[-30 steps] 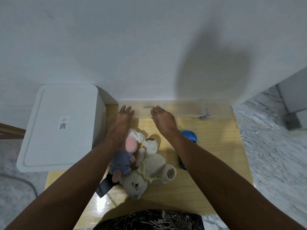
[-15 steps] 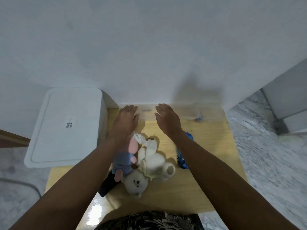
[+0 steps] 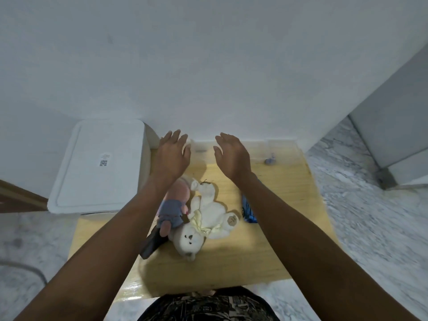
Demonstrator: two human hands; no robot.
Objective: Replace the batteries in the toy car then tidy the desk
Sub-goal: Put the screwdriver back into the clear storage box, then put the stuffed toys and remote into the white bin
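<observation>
I see both arms stretched out over a small wooden bench (image 3: pixel 273 228) that stands against a white wall. My left hand (image 3: pixel 172 156) hovers near the far left corner with its fingers (image 3: pixel 175 136) straight and spread loosely, holding nothing. My right hand (image 3: pixel 232 155) hovers beside it, well apart from it, palm turned inward, fingers extended and relaxed, also empty. The car (image 3: pixel 248 210), blue, lies on the bench just under my right forearm, which covers most of it; what shows is a narrow strip whose long axis runs from near me toward the wall, but I cannot tell which end is the front. Along the far edge of the bench stands a clear box (image 3: pixel 284 151), its walls hard to make out, with a small bluish thing (image 3: pixel 269 159) inside that is too blurred to name. Between my arms lies a white bear (image 3: pixel 203 218) on its back, head toward me, with a pale yellow bow at its neck. A pink doll (image 3: pixel 174 205) in blue clothes lies touching the bear's left side, partly under my left forearm. A dark flat thing (image 3: pixel 151 245) pokes out from under the doll. A white bin (image 3: pixel 97 165) with a label stands just left of the bench.
</observation>
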